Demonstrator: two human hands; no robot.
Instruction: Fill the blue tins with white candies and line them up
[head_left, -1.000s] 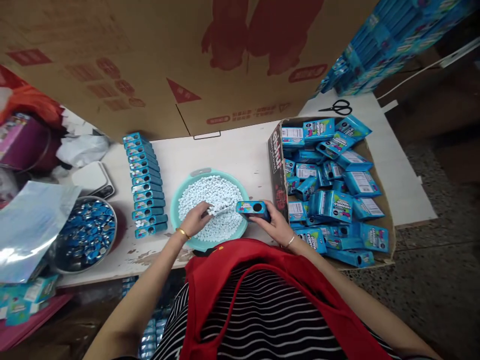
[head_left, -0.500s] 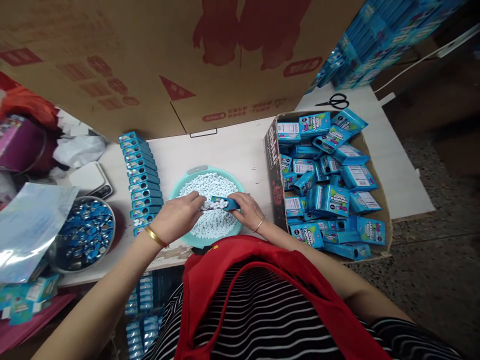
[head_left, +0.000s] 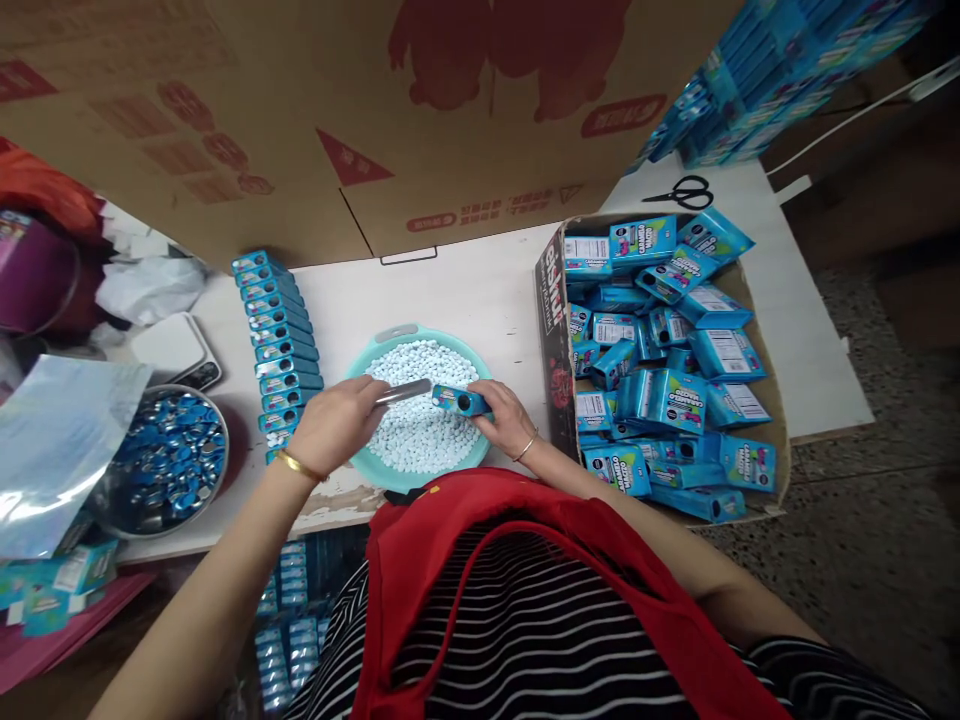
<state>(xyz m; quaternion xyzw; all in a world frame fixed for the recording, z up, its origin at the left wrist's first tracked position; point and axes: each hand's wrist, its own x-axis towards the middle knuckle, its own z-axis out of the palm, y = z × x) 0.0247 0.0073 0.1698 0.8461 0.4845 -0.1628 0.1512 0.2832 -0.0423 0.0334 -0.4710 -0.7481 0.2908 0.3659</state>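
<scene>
2 bare hands meet over the round, mint-green basin (head_left: 379, 478), each closed on something. The left hand (head_left: 337, 418) grips a narrow scoop (head_left: 405, 392) that points rightward, its tip at the left end of a small blue box (head_left: 448, 397); whether they touch, the view cannot settle. The right hand (head_left: 506, 415) pinches that box by its right side, above the pellets (head_left: 427, 440), with a narrow face turned up. The face's long axis runs left to right, dropping slightly rightward, and its round, dark hole sits toward the right hand, so the scoop tip lies at the far end of the face from the hole. The right hand is the nearer to that opening.

The scoop looks like smooth grey metal, long and slim with a rounded back. The box is glossy printed card, by appearance, crisp-edged and rectangular. The pellets are small, rounded, pale and matte. To the left, a row of similar boxes (head_left: 277, 330) stands packed side by side; to the right, more lie jumbled in a cardboard tray (head_left: 553, 330) with dark printed walls.
</scene>
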